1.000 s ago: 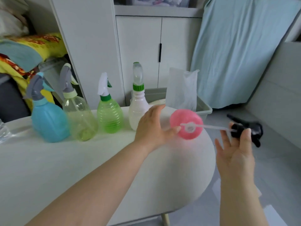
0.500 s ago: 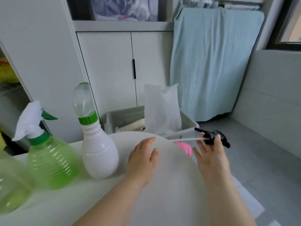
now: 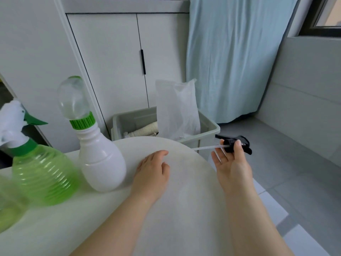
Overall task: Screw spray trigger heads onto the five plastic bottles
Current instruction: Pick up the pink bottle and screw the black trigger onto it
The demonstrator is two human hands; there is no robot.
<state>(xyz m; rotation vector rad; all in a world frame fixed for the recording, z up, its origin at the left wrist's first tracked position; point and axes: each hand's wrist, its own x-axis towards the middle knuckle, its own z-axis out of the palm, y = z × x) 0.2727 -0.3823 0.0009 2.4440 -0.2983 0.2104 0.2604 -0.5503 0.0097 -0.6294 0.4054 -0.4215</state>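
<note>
My right hand is past the table's right edge, pinching a black spray trigger head whose thin white tube points left toward the table. My left hand lies palm down on the white round table, holding nothing. A white bottle with a green collar and clear cap stands left of it. Further left is a green bottle with a white and green trigger head. A pale green bottle is cut off at the left edge. The pink bottle is out of sight.
A grey bin with a white plastic bag and a ribbed hose sits on the floor behind the table. White cabinet doors and a blue curtain are behind. Grey floor tiles lie to the right.
The pink bottle, near my left hand a second ago, dropped behind the table edge and is now gone from view. My view swung right. My left hand lies flat on the table.
</note>
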